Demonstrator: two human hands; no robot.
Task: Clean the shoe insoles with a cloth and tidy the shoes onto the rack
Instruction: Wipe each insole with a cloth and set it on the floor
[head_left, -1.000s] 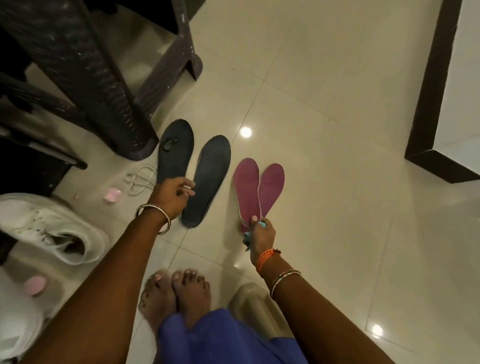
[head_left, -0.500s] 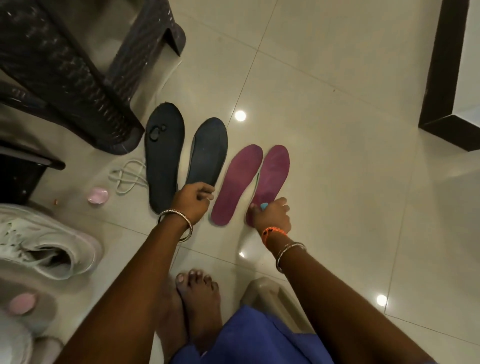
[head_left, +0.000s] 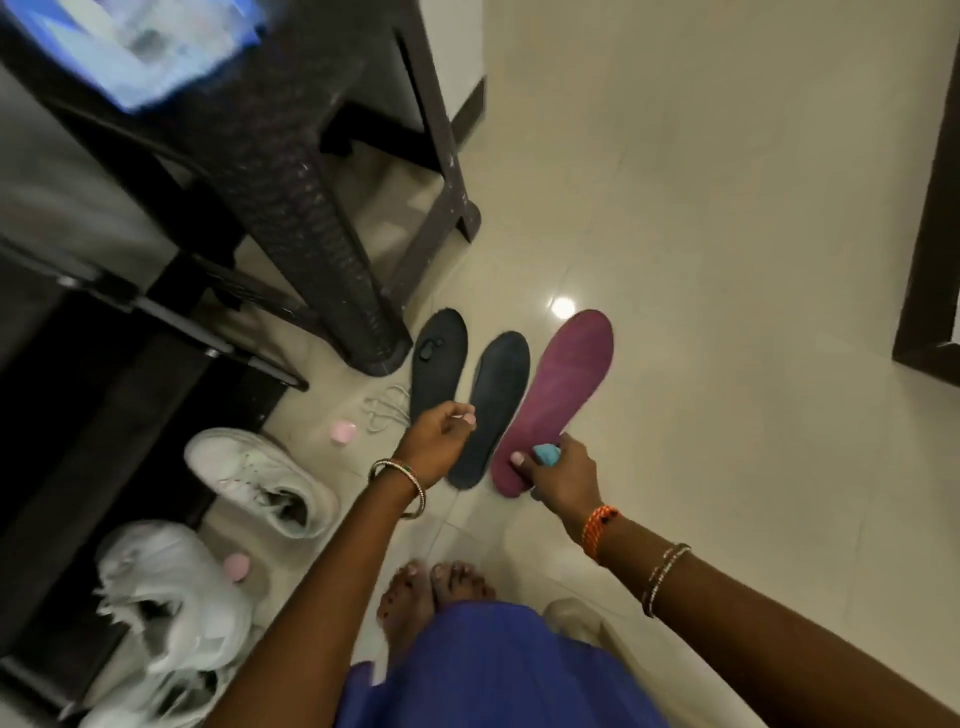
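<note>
- Insole, maroon (head_left: 563, 395): I judge it light, thin and floppy; best held at the heel, as now.
- Right hand (head_left: 558, 475) pinches its heel end, a blue cloth (head_left: 546, 454) tucked in the same grip.
- Long axis runs heel near me, toe away and slightly right, above the floor (head_left: 727, 312).
- Left hand (head_left: 436, 441), fingers curled, over two black insoles (head_left: 467, 400); I cannot tell whether it holds anything.

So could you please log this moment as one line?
right hand: holds maroon insole, blue cloth | left hand: above black insoles | white shoes: on floor
</note>
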